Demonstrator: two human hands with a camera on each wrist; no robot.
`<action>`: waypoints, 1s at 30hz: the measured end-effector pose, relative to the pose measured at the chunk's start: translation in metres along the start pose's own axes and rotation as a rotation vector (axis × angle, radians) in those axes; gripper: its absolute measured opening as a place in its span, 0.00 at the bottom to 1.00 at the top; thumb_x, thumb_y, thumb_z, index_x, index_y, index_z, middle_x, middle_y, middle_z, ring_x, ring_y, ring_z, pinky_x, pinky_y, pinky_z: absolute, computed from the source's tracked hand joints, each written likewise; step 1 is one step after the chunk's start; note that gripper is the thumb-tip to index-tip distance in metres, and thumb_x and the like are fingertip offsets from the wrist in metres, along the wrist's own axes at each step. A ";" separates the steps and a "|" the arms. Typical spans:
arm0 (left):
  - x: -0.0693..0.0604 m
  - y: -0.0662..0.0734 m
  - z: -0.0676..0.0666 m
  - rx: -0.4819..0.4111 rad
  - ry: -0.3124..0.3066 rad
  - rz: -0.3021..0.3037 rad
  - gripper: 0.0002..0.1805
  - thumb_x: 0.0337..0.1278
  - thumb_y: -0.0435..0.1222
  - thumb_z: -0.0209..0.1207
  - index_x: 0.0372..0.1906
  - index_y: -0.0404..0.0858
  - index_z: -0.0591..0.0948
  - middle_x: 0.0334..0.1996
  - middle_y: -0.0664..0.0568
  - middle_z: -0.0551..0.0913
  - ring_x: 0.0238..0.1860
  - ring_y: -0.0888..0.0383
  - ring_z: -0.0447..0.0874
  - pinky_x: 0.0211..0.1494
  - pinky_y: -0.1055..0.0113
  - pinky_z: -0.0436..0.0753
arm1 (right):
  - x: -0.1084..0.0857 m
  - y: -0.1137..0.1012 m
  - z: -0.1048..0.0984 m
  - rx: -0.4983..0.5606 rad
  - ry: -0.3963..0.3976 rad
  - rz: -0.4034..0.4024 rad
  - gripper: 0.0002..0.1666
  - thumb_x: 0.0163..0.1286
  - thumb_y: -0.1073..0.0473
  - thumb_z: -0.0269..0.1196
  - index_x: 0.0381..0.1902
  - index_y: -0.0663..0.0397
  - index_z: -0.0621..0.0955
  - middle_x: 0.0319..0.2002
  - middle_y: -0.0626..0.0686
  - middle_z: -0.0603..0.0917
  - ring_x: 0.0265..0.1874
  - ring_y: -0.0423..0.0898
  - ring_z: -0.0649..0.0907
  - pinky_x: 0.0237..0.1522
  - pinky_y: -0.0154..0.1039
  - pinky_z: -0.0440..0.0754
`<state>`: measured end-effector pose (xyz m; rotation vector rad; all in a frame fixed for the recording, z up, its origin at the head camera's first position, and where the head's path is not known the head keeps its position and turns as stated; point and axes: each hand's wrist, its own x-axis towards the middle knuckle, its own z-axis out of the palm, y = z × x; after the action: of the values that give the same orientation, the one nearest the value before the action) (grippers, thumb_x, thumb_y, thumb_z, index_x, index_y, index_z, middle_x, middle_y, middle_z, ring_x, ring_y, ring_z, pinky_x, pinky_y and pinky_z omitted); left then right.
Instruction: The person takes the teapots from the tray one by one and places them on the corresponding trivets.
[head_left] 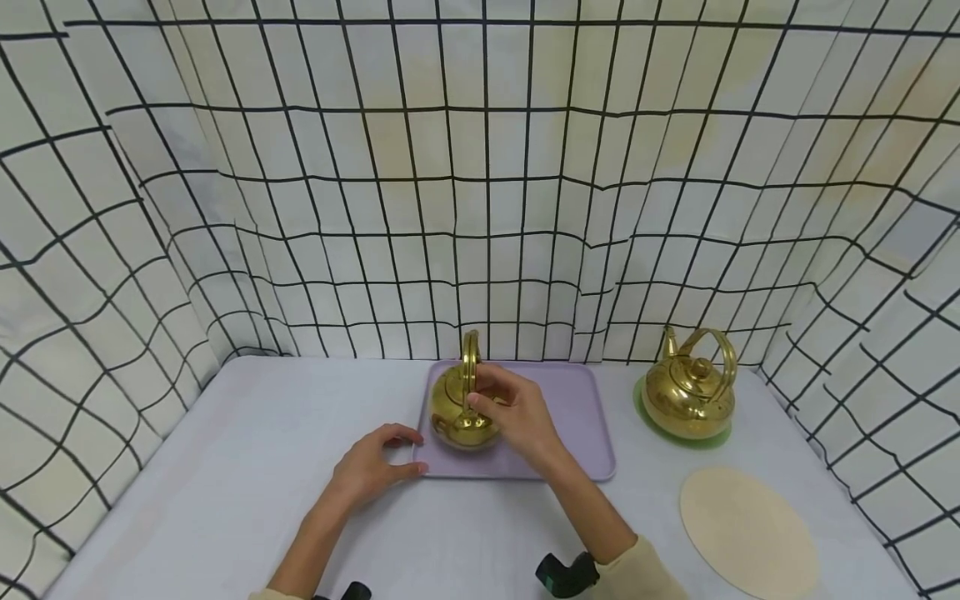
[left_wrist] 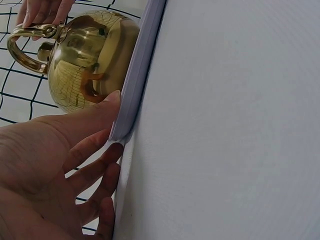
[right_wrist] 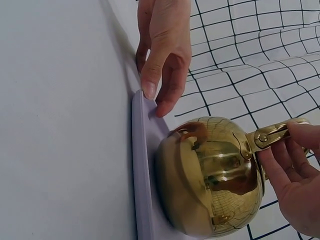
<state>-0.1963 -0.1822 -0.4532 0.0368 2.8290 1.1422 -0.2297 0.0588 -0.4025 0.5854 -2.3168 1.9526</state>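
Note:
A shiny brass kettle [head_left: 453, 406] with an arched top handle is over the left part of a lilac tray [head_left: 551, 412]. Its base is close to the tray; whether they touch I cannot tell. My right hand [head_left: 517, 408] holds the kettle's handle [right_wrist: 272, 136], thumb on one side and fingers on the other. At the tray's near left corner, my left hand [head_left: 371, 464] touches the rim with its thumb [left_wrist: 107, 107] and a finger. Its other fingers lie loosely spread beside the edge.
A second brass kettle [head_left: 690, 392] stands on a round green mat [head_left: 651, 422] to the right. Nearer lies a cream oval mat [head_left: 750, 533]. White cloth covers the table [head_left: 247, 467], and walls with a black grid [head_left: 487, 175] enclose the back and sides.

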 end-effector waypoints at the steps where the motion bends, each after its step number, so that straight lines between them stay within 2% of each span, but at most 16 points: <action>1: 0.000 0.000 0.000 0.002 0.001 0.004 0.23 0.50 0.43 0.78 0.53 0.48 0.86 0.59 0.43 0.86 0.64 0.40 0.81 0.67 0.38 0.76 | 0.000 0.000 0.000 0.003 -0.004 -0.002 0.22 0.68 0.69 0.68 0.60 0.57 0.84 0.47 0.61 0.89 0.45 0.44 0.86 0.53 0.34 0.86; 16: -0.001 -0.002 0.000 0.006 0.006 -0.001 0.24 0.49 0.44 0.79 0.53 0.49 0.86 0.58 0.44 0.86 0.64 0.40 0.82 0.66 0.37 0.76 | -0.005 -0.007 -0.013 0.000 0.009 -0.012 0.22 0.69 0.68 0.68 0.60 0.56 0.85 0.46 0.61 0.89 0.45 0.42 0.86 0.53 0.34 0.86; 24: 0.000 -0.001 0.000 0.006 0.006 0.003 0.24 0.49 0.44 0.78 0.53 0.48 0.86 0.58 0.43 0.86 0.64 0.40 0.82 0.65 0.39 0.76 | -0.009 -0.011 -0.023 -0.013 0.006 -0.026 0.23 0.70 0.66 0.69 0.62 0.55 0.84 0.48 0.61 0.89 0.47 0.45 0.86 0.54 0.34 0.86; 30: 0.001 -0.002 0.001 0.012 0.000 -0.001 0.24 0.49 0.44 0.78 0.53 0.48 0.86 0.59 0.43 0.86 0.64 0.40 0.81 0.65 0.39 0.77 | -0.012 -0.012 -0.030 -0.011 0.004 -0.009 0.23 0.70 0.66 0.68 0.63 0.54 0.83 0.48 0.61 0.88 0.48 0.46 0.85 0.54 0.34 0.85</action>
<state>-0.1969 -0.1826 -0.4552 0.0366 2.8358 1.1246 -0.2210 0.0887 -0.3891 0.5888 -2.3171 1.9341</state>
